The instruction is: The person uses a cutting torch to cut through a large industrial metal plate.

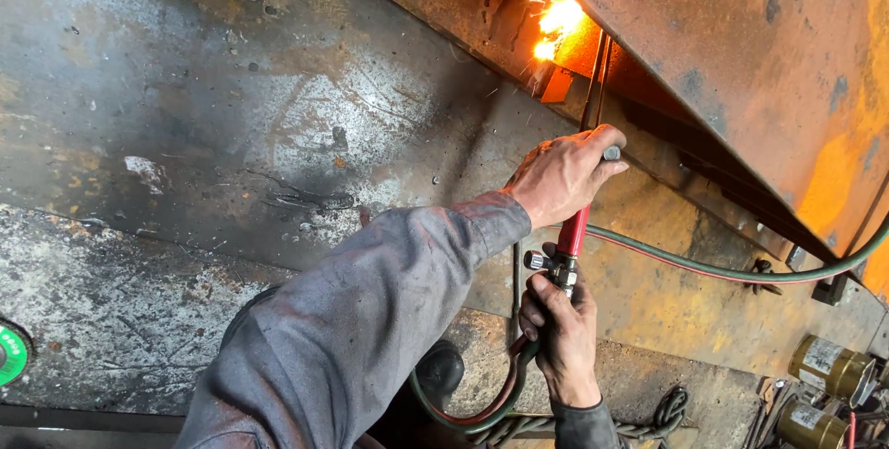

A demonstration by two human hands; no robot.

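I hold a cutting torch (pixel 573 227) with a red handle and thin metal tubes that run up to a bright orange flame (pixel 556 25). The flame burns at the underside of a large rusty steel beam (pixel 741 60). My left hand (pixel 563 174), in a grey sleeve, is closed round the upper part of the torch near a small knob. My right hand (pixel 560 324) grips the lower end by the valves, where the hoses join.
A green hose (pixel 741 271) and a red hose (pixel 505 398) loop away from the torch across the stained steel plate floor (pixel 231 106). Brass-coloured cylinders (pixel 829 366) lie at the lower right. A green round object (pixel 11 353) sits at the left edge. A dark shoe (pixel 440 367) shows below.
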